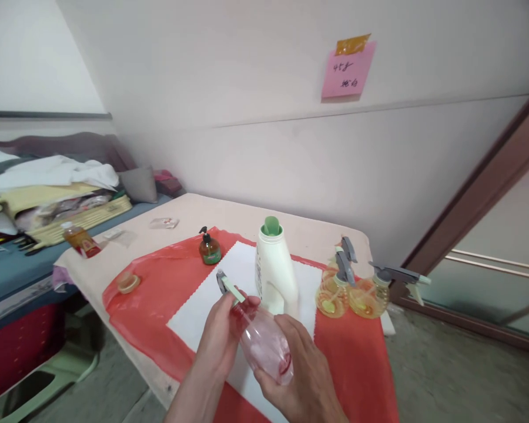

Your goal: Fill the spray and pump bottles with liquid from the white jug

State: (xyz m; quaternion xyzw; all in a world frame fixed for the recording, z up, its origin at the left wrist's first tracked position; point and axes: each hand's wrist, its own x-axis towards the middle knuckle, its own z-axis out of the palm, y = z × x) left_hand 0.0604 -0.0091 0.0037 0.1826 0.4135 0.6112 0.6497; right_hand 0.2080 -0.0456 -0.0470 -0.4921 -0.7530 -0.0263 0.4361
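Both hands are holding a pink spray bottle [264, 343] tilted over the white cloth [242, 282], near edge of the desk [189, 208]. Left hand [223, 341] is gripping the neck just under the grey trigger head [228, 286], fingers closed around it. Right hand [297, 370] is cupping the bottle body from below, fingers wrapped on it. Nozzle is pointing to about 11 o'clock.

White detergent bottle [274, 270] is standing upright at 12 o'clock from the hands, just beside them. Two yellow spray bottles [350, 294] are sitting side by side at 2 o'clock on the red sheet [158, 288]. Small pump bottle [209, 248] is at 11 o'clock, well apart. Small yellow cap [127, 283] is lying at 9 o'clock near the sheet's edge.
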